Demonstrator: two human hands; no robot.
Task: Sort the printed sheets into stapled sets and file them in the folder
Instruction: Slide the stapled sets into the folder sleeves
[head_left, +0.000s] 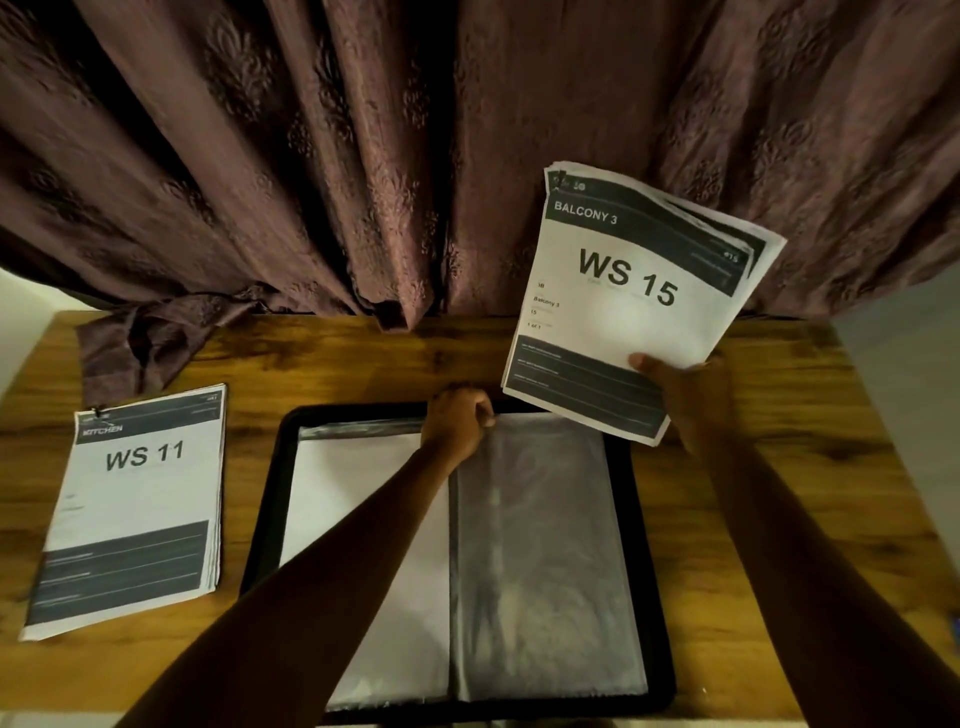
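The right hand (685, 384) holds the set of sheets headed WS 15 (631, 306) by its near right corner, the thumb on the front page and the other fingers hidden behind the paper, so the grip is a pinch on the set. The set is lifted above the far right part of the bench (810, 415), tilted, with its long axis running from near to far and its near edge just over the far right corner of the open folder (270, 499). The left hand (460, 421) is curled at the top of the folder's middle, and it seems to pinch the upper edge of the plastic sleeve (540, 545) on the right page, though the blur does not let me be sure. The sleeve lies just near and left of the held set, its long axis also near to far, so the set should go down into the sleeve's far opening, I judge. The left forearm crosses the folder diagonally from the near left; the right forearm comes from the near right. A second set, WS 11 (135, 504), lies flat at the left, well apart from the folder. A curtain (363, 156) hangs behind.
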